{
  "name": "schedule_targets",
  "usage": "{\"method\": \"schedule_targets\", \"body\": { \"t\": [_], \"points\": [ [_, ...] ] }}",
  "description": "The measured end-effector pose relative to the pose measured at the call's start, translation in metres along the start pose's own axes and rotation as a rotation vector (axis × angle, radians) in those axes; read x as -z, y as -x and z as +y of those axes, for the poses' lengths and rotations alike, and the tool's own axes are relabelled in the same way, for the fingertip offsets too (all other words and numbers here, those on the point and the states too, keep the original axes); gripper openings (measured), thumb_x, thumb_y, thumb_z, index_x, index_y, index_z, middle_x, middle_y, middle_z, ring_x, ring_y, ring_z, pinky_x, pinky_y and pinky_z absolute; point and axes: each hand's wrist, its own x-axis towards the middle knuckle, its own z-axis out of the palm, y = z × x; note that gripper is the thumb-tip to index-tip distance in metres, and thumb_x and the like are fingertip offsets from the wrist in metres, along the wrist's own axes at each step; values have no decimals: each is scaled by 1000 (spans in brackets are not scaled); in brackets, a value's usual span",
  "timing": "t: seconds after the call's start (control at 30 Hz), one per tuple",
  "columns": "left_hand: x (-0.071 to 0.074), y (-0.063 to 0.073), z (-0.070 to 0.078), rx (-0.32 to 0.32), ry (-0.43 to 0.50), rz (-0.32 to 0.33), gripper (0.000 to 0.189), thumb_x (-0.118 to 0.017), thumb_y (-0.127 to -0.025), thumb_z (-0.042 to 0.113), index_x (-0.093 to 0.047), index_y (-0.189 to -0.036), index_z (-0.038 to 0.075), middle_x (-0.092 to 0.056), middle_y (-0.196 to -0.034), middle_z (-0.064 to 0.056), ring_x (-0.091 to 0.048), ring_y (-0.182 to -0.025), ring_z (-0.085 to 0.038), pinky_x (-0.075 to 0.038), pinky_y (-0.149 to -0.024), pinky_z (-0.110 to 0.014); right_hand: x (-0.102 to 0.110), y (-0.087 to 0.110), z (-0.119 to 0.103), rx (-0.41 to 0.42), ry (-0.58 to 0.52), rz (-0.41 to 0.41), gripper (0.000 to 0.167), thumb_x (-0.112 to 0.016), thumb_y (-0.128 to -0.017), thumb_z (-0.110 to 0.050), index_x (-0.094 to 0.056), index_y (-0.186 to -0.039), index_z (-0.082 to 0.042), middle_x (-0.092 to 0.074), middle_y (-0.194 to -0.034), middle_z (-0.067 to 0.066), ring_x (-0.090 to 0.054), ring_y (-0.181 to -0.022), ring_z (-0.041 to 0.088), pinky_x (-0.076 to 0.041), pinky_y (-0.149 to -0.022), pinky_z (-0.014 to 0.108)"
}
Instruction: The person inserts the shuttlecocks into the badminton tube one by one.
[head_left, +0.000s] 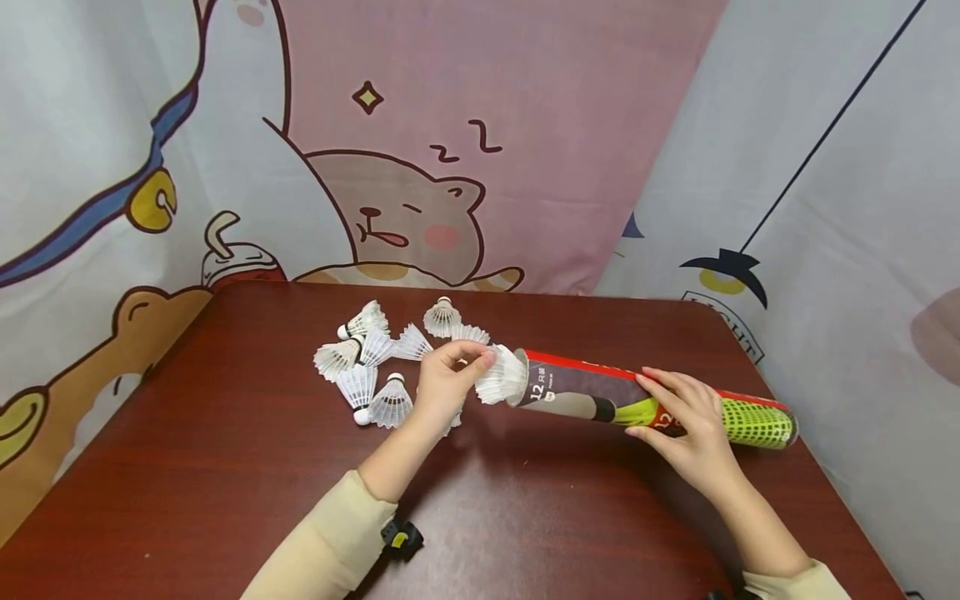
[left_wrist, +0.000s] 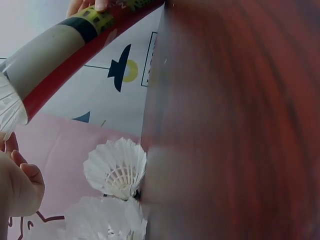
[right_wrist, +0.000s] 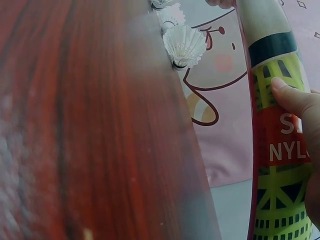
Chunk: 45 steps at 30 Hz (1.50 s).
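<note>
In the head view my right hand (head_left: 690, 425) grips a printed shuttlecock tube (head_left: 570, 392) around its middle. It is held nearly level, its open end facing left. A white shuttlecock (head_left: 501, 377) sits at that mouth, feathers sticking out and its cork hidden. My left hand (head_left: 446, 383) pinches the feather edge between thumb and forefinger. From the left wrist, the feathers (left_wrist: 9, 107) show at the tube's rim above the curled fingers. In the right wrist view my thumb (right_wrist: 290, 95) presses along the tube's yellow-green print.
Several loose shuttlecocks lie left of and behind my left hand, among them one nearest the front (head_left: 392, 402) and one at the back (head_left: 442, 317). They rest on a dark red-brown wooden table (head_left: 525, 517). A cartoon-printed cloth (head_left: 562, 150) hangs behind the table.
</note>
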Motion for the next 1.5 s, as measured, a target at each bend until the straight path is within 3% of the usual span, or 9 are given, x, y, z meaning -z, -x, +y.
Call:
{"method": "schedule_targets", "body": {
  "t": [0.17,0.3,0.47,0.6,0.9,1.23,1.5],
  "points": [
    [-6,5,6,-30,-7,-49,9,-72,-82,-2,-68,-84,-10,-65,-74,-5,-52,-68,-8,-41,-60,-19,0,-1,-1,-5,-8,-16,73,-65,-78,-61,-61,-129,-9,-54,-132,11,-39,-122,27,-21,-97,48],
    [-7,5,3,-73,-11,-75,7,-72,-79,-8,-68,-82,-13,-66,-79,-18,-55,-73,-8,-43,-64,-20,-1,-1,-2,5,-26,-19,71,-67,-78,-57,-61,-129,-9,-55,-131,11,-40,-121,28,-21,-97,46],
    [-8,5,0,-107,18,-103,6,-73,-75,-12,-68,-79,-13,-64,-80,-23,-54,-74,-8,-42,-63,-20,0,0,-3,4,-20,-27,73,-64,-78,-61,-61,-129,-9,-55,-131,11,-40,-121,27,-21,-97,43],
    [-9,5,-1,-150,6,-113,8,-74,-73,-14,-68,-78,-15,-61,-76,-24,-48,-67,-6,-36,-56,-18,-1,-1,-3,26,-21,-22,72,-65,-78,-61,-61,-129,-9,-55,-130,11,-41,-121,27,-21,-98,37],
    [-10,-1,-34,-201,-6,-147,7,-78,-72,-10,-73,-77,-7,-61,-74,-17,-48,-68,-10,-36,-57,-20,-3,-2,-4,54,-14,-3,73,-62,-79,-63,-62,-128,-9,-56,-129,11,-42,-119,28,-21,-98,35],
    [-11,2,-34,-210,-121,-217,10,-74,-75,-9,-76,-82,-2,-59,-73,-4,-45,-65,-11,-35,-55,-22,-6,0,-4,73,-14,17,71,-63,-79,-62,-62,-128,-10,-57,-129,10,-43,-118,29,-21,-96,37],
    [-3,-2,-34,-262,-171,-291,16,-75,-79,-4,-75,-94,-1,-60,-82,-7,-52,-72,-23,-41,-60,-23,-4,-1,-3,55,-19,2,72,-64,-78,-61,-62,-128,-10,-56,-129,10,-42,-119,27,-22,-96,41]
  ]
}}
